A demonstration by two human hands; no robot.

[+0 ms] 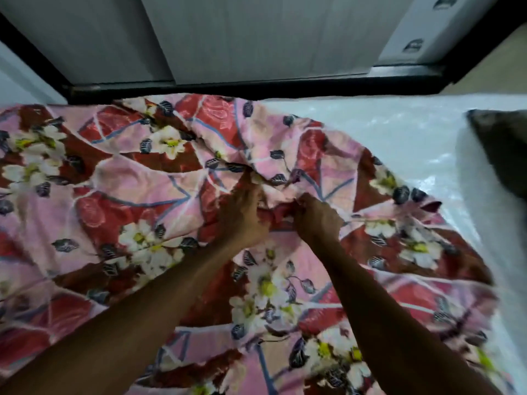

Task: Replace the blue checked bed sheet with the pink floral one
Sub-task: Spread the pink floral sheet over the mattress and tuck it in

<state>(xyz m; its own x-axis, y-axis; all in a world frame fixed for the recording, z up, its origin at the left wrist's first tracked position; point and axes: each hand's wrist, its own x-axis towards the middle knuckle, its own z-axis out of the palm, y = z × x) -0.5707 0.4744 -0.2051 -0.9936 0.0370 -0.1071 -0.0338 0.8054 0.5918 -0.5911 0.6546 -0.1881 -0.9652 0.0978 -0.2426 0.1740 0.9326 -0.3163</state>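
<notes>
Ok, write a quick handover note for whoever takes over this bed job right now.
Left hand: pinching a fold of the pink floral sheet mid-bed.
Right hand: gripping the same bunched fold beside it.
Sheet: crumpled over the left and middle of the bed; bare white mattress shows on the right, by a dark pillow.
Done: no blue checked sheet in view.
Left: spread the floral sheet over the bare side and smooth it.

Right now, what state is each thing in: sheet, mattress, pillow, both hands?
Pink floral sheet: bunched and wrinkled, covering the left part of the bed only.
Mattress: bare at the far right.
Dark pillow: lying at the right edge, on the bare mattress.
Left hand: closed on a fold of the sheet.
Right hand: closed on the sheet, beside the left.
Blue checked sheet: not in view.
</notes>
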